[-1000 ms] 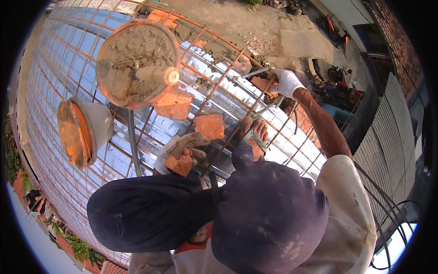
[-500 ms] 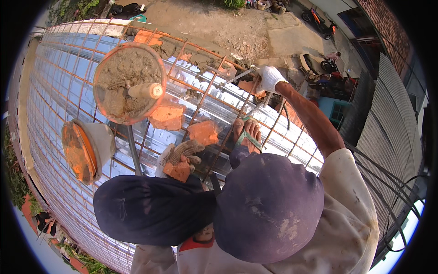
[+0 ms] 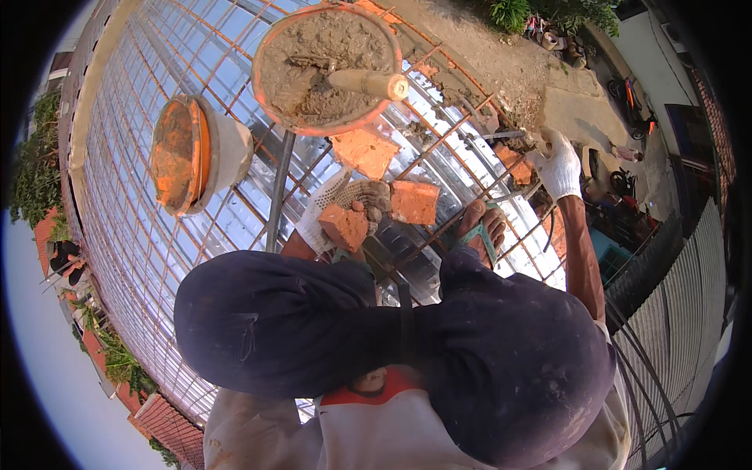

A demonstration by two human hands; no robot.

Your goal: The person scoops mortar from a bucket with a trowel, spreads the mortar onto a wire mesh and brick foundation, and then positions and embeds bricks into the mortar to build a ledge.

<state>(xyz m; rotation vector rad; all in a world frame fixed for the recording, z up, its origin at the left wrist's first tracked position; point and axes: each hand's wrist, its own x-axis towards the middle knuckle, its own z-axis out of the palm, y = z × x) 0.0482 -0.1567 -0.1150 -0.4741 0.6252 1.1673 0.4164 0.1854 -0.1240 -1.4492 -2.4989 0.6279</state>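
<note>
My left hand (image 3: 333, 200), in a knit work glove, is closed around a broken piece of orange brick (image 3: 343, 227) in front of my left knee. My gloved right hand (image 3: 559, 166) is out at the far right with its fingers apart, beside a brick piece (image 3: 513, 166) set along the mortar-covered edge. Ahead of my left hand stands a round tub of wet mortar (image 3: 268, 106), with a wooden-handled tool (image 3: 368, 83) lying in it, its head sunk. Two more broken bricks, one (image 3: 365, 151) by the tub and another (image 3: 415, 202) nearer my foot, lie on the rebar grid.
A rusty rebar grid (image 3: 235, 102) covers shiny corrugated sheeting. A mortar-stained bucket (image 3: 231, 145) lies tipped at left, near a dark pipe (image 3: 280, 192). My sandalled foot (image 3: 482, 227) rests on the grid. Beyond the edge, the yard (image 3: 580, 102) lies lower; black cables (image 3: 646, 376) run at right.
My view has swung, so the tub and bricks sit farther right and higher in the picture. My left hand still holds its brick piece; my right hand stays near the edge brick.
</note>
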